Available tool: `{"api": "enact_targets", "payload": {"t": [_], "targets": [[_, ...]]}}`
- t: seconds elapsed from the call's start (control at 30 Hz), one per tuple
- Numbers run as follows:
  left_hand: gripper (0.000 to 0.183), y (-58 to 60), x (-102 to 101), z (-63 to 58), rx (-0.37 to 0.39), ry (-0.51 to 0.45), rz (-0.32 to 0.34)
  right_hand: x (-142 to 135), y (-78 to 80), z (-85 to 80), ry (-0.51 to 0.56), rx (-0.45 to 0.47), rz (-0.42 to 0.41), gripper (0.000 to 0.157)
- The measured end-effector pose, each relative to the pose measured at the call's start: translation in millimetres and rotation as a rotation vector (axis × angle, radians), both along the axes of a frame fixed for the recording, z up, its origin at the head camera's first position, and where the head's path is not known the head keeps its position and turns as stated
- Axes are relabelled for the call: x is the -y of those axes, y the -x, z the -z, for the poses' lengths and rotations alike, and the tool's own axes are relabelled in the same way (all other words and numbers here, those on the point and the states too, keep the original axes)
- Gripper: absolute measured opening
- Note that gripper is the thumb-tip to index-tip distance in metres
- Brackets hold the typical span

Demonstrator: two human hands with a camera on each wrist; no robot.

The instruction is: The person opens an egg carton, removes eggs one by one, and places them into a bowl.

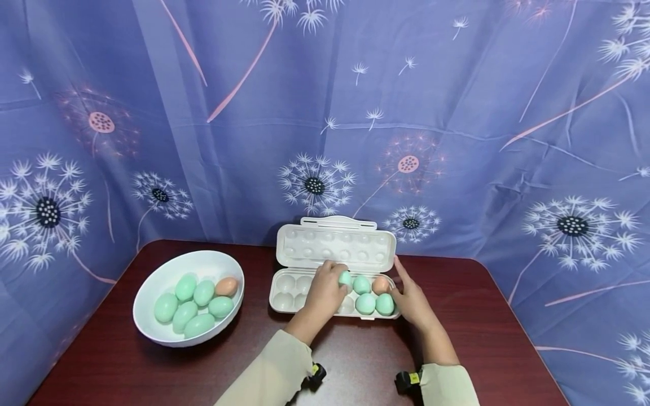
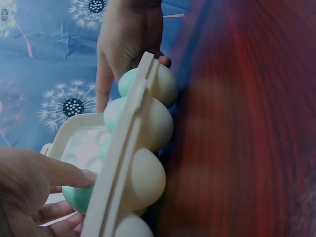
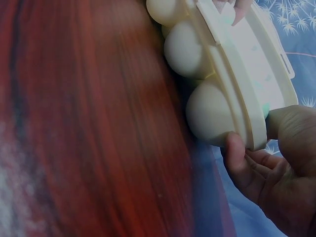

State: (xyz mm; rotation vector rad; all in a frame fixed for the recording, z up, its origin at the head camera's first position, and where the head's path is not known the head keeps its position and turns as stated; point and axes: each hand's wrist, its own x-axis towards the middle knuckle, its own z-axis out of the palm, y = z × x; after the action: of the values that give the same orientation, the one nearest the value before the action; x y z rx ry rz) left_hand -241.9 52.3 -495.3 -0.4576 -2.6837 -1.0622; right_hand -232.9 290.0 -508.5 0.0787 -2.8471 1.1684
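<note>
A white plastic egg carton lies with its lid raised at the back. My left hand pinches a pale green egg at a back-row cup. In the left wrist view its fingers bracket that green egg behind the carton's rim. My right hand grips the carton's right end. The right wrist view has its fingertips against the end cup and under the rim. To the right of the held egg sit several green eggs and one brown egg. The leftmost cups hold nothing.
At left on the dark red-brown table stands a white bowl with several green eggs and one brown egg. A blue curtain with dandelion prints hangs just behind the table and along its sides.
</note>
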Motion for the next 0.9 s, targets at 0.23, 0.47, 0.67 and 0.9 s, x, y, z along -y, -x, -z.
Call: {"api": "enact_targets", "payload": {"t": [0.23,0.47,0.67,0.9], "targets": [[0.041,-7.5,6,-7.7,-0.072,-0.037,-0.015,-1,-0.4,1.0,0.014,0.007,-0.005,0.081],[0.042,-14.1,15,-19.0,-0.094,-0.067,-0.042,0,-0.4,0.4,0.006,0.007,-0.006,0.082],[0.043,-18.9,27,-26.9,-0.106,-0.073,-0.081,0,0.5,1.5,0.017,-0.001,-0.01,0.081],[0.042,-28.3,44,-32.6,-0.14,-0.109,-0.114,0,0.2,1.0,0.001,0.003,-0.006,0.081]]}}
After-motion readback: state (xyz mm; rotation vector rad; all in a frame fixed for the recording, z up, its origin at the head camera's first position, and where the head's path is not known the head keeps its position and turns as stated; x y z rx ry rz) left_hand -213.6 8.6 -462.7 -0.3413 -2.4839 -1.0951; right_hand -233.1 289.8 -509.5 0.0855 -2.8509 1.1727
